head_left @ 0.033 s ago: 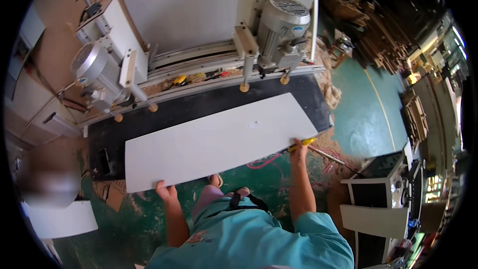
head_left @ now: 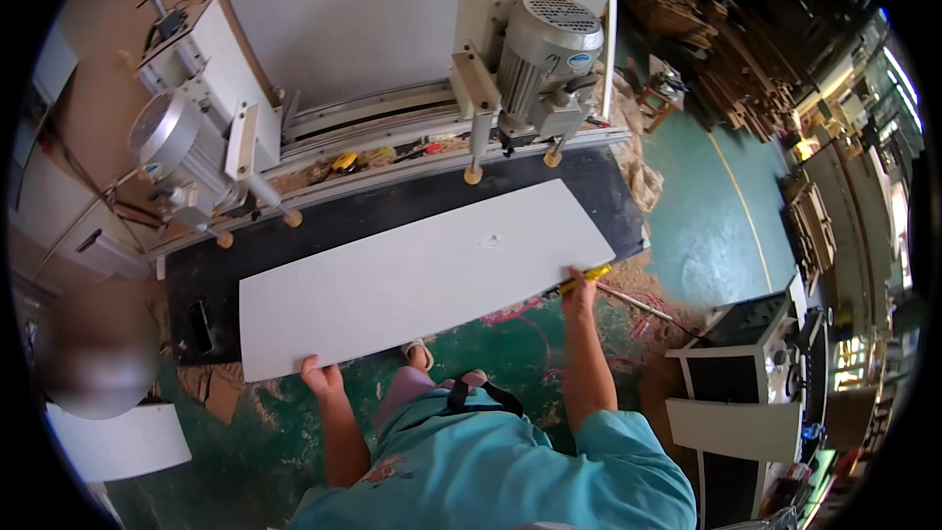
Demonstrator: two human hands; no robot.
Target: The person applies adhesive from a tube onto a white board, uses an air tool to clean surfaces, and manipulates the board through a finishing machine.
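A long white panel (head_left: 412, 285) lies slanted across the black machine table (head_left: 285, 257), its near edge jutting toward me. My left hand (head_left: 321, 375) grips that edge near its left end, thumb on top and the other fingers mostly hidden beneath. Close to the right corner, my right hand (head_left: 579, 294) is closed on the same edge. Beside its fingers, along the panel's edge, is a yellow object (head_left: 596, 273); I cannot tell whether the hand holds it. A small pale mark (head_left: 490, 240) shows on the panel's right half.
Two motor units, left (head_left: 186, 142) and right (head_left: 549, 59), stand behind the table with rod-like feet over it. A yellow tool (head_left: 344, 163) lies among debris on the rail. Right of me stands a cabinet (head_left: 731, 373); at lower left lies another white board (head_left: 123, 440).
The whole view has shifted slightly. Both hands keep their places on the panel, with no clear movement of the panel over the table.
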